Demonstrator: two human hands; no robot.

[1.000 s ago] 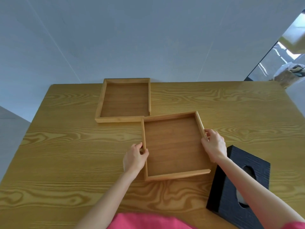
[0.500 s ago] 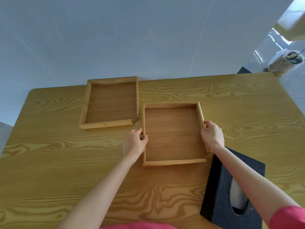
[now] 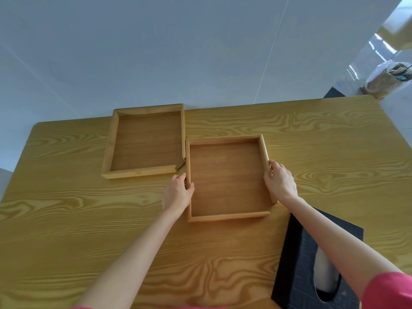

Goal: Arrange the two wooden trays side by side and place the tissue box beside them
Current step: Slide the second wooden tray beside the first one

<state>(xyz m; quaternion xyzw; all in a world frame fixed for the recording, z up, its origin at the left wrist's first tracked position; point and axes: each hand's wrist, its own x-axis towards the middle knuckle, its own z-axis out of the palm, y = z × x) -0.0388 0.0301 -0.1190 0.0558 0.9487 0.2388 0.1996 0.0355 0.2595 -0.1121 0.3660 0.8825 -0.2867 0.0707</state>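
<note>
Wooden table (image 3: 66,219) with strong grain carries two wooden trays and a black tissue box. The far tray (image 3: 147,142) lies at the back edge of the table, left of the middle; its near right corner looks open, with a small gap where the two walls meet. The near tray (image 3: 227,178) sits to the right of it and closer to the person, so the two are not in one line — the left wall of the near tray touches, or almost touches, the right wall of the far tray along its near part only.

Both hands hold the near tray. The left hand (image 3: 178,192) is closed on the left wall, thumb inside the tray and the other fingers outside, just below the corner of the far tray. The right hand (image 3: 279,181) is closed on the right wall in the same way, with the fingers curled over the top edge. Whether the tray rests flat on the table or is a little lifted cannot be told.

The tissue box (image 3: 296,262) lies at the near right, partly under the right forearm, close to the near right corner of the near tray but apart from it. White tissue (image 3: 323,273) shows in its oval opening. A pink sleeve (image 3: 388,291) is seen at the bottom right — past the table, at the top right, a bag (image 3: 385,80) stands on the floor.
</note>
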